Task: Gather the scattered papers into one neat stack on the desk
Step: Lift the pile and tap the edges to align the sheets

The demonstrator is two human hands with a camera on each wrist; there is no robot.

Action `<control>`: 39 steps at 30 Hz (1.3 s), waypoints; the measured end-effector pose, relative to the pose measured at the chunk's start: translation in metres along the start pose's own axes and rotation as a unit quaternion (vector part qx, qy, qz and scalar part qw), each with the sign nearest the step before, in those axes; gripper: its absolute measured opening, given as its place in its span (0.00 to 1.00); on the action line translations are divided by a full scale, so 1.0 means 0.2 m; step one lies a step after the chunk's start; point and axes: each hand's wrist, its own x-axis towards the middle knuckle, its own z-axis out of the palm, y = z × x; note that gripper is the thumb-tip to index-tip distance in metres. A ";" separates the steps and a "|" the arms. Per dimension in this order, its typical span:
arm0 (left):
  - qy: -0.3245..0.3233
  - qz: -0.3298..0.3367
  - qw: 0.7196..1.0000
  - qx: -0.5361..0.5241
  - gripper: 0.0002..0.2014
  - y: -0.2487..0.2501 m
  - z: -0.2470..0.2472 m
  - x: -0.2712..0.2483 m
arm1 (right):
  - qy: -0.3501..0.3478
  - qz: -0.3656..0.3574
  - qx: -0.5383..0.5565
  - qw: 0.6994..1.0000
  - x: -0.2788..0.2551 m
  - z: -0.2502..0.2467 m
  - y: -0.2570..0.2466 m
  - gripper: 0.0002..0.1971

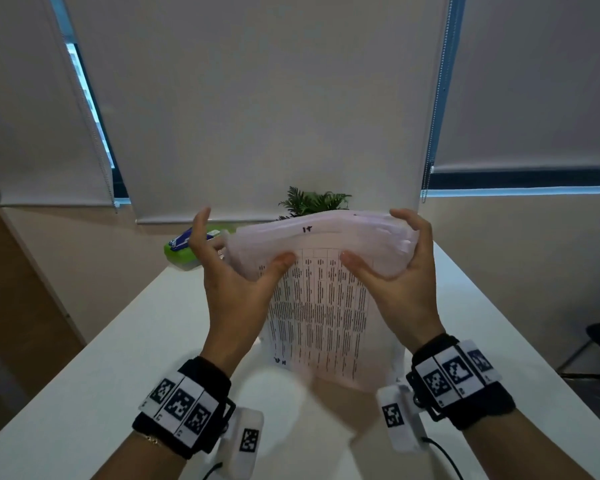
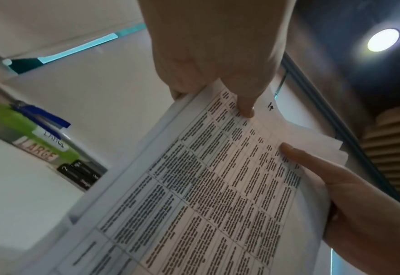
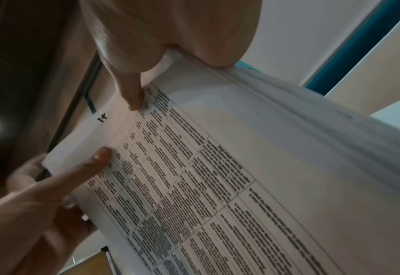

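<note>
Nearest, wrist bands with black-and-white markers (image 1: 184, 407) on both forearms. Above the white desk (image 1: 94, 382), a stack of papers (image 1: 321, 306) held upright on its lower edge, printed table facing the wearer, long axis running up from the desk, top bowing away. Left hand (image 1: 236, 282) gripping the upper left edge, thumb on the front sheet; right hand (image 1: 400, 271) clamping the upper right corner likewise. Beyond, partly hidden by the sheets, a green packet (image 1: 182, 256) marked LARGE, then a potted fern (image 1: 314, 200) against lowered blinds (image 1: 250, 98).
</note>
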 end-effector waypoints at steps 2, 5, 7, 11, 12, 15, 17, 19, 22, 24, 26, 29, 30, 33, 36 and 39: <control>-0.010 0.057 0.996 0.065 0.55 -0.01 0.00 0.00 | -0.006 -0.002 -0.003 1.000 -0.02 0.00 0.01 0.40; -0.066 0.133 0.978 0.150 0.38 -0.02 -0.01 0.04 | -0.004 -0.013 -0.011 1.000 0.00 0.01 0.00 0.36; -0.104 0.138 0.967 0.186 0.33 0.01 -0.02 0.08 | 0.001 -0.014 -0.014 1.000 0.02 0.02 -0.02 0.31; -0.100 0.019 0.994 0.033 0.56 0.05 -0.04 0.14 | 0.016 -0.029 0.013 0.999 0.10 -0.01 -0.06 0.30; -0.124 -0.036 0.991 -0.033 0.54 0.05 -0.06 0.14 | 0.015 -0.033 0.018 0.999 0.11 -0.03 -0.07 0.31; -0.212 -0.142 0.964 -0.077 0.30 0.01 -0.09 0.15 | 0.018 -0.024 0.021 0.999 0.14 -0.04 -0.07 0.33; -0.188 -0.153 0.968 -0.061 0.22 -0.03 -0.08 0.12 | 0.016 0.011 0.037 0.999 0.14 -0.04 -0.05 0.32; -0.142 -0.143 0.978 -0.049 0.20 -0.03 -0.06 0.09 | -0.025 0.074 0.076 0.994 0.13 -0.06 -0.01 0.30; -0.103 -0.141 0.984 -0.045 0.19 -0.03 -0.04 0.06 | -0.144 0.157 0.058 0.975 0.09 -0.12 0.06 0.24; -0.085 -0.151 0.984 -0.044 0.18 -0.03 -0.04 0.06 | -0.161 0.168 0.000 0.973 0.04 -0.14 0.12 0.21; -0.071 -0.158 0.984 -0.050 0.19 0.01 -0.01 0.05 | -0.105 0.150 -0.031 0.983 0.00 -0.11 0.15 0.17; -0.062 -0.121 0.989 -0.050 0.24 0.08 0.08 0.02 | 0.000 0.100 -0.034 0.994 -0.04 -0.03 0.18 0.13; -0.061 -0.100 0.992 -0.047 0.26 0.09 0.11 0.00 | 0.022 0.085 -0.021 0.996 -0.05 -0.01 0.17 0.13; -0.052 -0.086 0.994 -0.035 0.30 0.04 0.13 -0.07 | 0.019 0.106 -0.002 0.994 -0.08 0.00 0.18 0.20; -0.060 -0.132 0.989 -0.012 0.28 -0.06 0.11 -0.14 | -0.033 0.156 -0.023 0.987 -0.14 -0.03 0.25 0.26; -0.051 -0.134 0.990 -0.012 0.20 -0.06 0.12 -0.14 | 0.010 0.147 -0.028 0.989 -0.15 -0.01 0.25 0.18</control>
